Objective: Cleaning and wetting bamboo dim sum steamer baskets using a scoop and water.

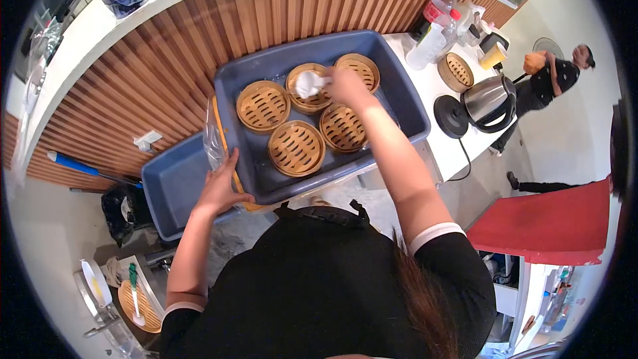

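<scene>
A blue plastic tub (404, 85) lies before me with several round bamboo steamer baskets (296, 148) in it, their slatted bases showing. My right hand (346, 89) is over the tub, closed around the handle end of a small white utensil (307, 85). Motion blur hides its exact form; it looks like a spoon or scoop. Its white head hovers at the upper middle steamer basket (311, 104); whether they touch is unclear. At the tub's near left corner, my left hand (219, 185) is spread against the outer edge, beside a yellow strip (218, 122) and clear plastic film (212, 139).
Right of the tub, a white counter holds a steel electric kettle (486, 102), its black base (450, 116), another steamer basket (455, 72) and plastic bottles (432, 40). A second blue tub (174, 184) sits lower left. A person (546, 80) stands beyond the counter.
</scene>
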Demonstrator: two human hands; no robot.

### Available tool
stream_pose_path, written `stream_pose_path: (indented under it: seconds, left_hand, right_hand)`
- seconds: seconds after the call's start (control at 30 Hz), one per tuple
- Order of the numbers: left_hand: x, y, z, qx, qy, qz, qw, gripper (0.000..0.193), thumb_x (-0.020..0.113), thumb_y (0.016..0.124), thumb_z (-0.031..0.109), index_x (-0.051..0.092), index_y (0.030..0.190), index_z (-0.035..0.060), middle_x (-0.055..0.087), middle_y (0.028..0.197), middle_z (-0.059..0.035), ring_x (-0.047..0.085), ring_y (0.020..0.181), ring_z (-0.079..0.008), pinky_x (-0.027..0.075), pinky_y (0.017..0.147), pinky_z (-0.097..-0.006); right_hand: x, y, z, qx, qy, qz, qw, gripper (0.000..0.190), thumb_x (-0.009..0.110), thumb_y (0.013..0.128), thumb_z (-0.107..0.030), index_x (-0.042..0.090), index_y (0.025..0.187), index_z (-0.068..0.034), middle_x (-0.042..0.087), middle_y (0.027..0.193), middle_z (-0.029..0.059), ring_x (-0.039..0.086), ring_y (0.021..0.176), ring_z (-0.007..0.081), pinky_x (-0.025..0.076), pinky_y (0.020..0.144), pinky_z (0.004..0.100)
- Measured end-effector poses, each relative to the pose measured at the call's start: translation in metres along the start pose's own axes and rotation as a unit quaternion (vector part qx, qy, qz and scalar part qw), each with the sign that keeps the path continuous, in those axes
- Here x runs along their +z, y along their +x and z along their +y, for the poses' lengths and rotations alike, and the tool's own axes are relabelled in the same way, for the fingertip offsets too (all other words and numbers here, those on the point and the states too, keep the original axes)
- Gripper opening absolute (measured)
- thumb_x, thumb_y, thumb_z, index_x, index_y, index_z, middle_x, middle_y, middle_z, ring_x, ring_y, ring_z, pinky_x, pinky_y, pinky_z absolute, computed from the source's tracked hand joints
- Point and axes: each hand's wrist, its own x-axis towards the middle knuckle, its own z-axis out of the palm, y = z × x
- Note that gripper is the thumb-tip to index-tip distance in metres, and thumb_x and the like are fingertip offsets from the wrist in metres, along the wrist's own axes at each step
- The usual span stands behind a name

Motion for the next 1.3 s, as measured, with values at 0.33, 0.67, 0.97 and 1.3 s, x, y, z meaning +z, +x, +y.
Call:
stream_pose_path:
  seconds: [0.33, 0.67, 0.97, 1.3]
  left_hand:
    - [0.001, -0.007, 0.000, -0.019, -0.020, 0.001, 1.000, 0.117, 0.082, 0.051, 0.034, 0.011, 0.143, 0.0159, 0.016, 0.146, -0.0169, 0.018, 0.135, -0.0286, 0.013, 0.107, -0.0533]
    - [-0.008, -0.004, 0.008, -0.028, -0.001, -0.014, 1.000, 0.118, 0.082, 0.051, 0.035, 0.011, 0.143, 0.0170, 0.018, 0.146, -0.0170, 0.019, 0.135, -0.0289, 0.013, 0.107, -0.0535]
    - [-0.004, -0.005, 0.006, -0.031, 0.003, -0.012, 0.999, 0.119, 0.083, 0.049, 0.034, 0.012, 0.143, 0.0159, 0.018, 0.146, -0.0155, 0.019, 0.135, -0.0279, 0.014, 0.107, -0.0530]
    - [-0.002, -0.003, 0.001, -0.022, 0.013, -0.008, 1.000, 0.120, 0.084, 0.048, 0.034, 0.012, 0.143, 0.0151, 0.018, 0.146, -0.0155, 0.019, 0.135, -0.0287, 0.015, 0.107, -0.0539]
  right_hand:
    - [-0.050, -0.011, 0.005, -0.045, -0.023, 0.125, 0.991, 0.030, 0.054, 0.074, -0.010, 0.061, 0.104, -0.010, 0.061, 0.101, 0.0156, 0.059, 0.093, 0.0314, 0.047, 0.081, 0.0405]
    - [0.009, -0.071, 0.177, 0.203, -0.221, -0.097, 0.949, 0.023, 0.053, 0.073, -0.012, 0.066, 0.091, -0.005, 0.064, 0.093, 0.0182, 0.062, 0.089, 0.0312, 0.048, 0.081, 0.0403]
    - [-0.027, -0.047, 0.141, 0.184, 0.071, -0.030, 0.980, 0.026, 0.059, 0.073, -0.019, 0.067, 0.093, -0.005, 0.064, 0.086, 0.0209, 0.063, 0.084, 0.0330, 0.049, 0.076, 0.0381]
    - [-0.017, 0.008, -0.027, -0.088, -0.007, 0.047, 0.995, 0.026, 0.056, 0.070, -0.008, 0.065, 0.095, -0.007, 0.063, 0.089, 0.0203, 0.062, 0.085, 0.0334, 0.049, 0.077, 0.0413]
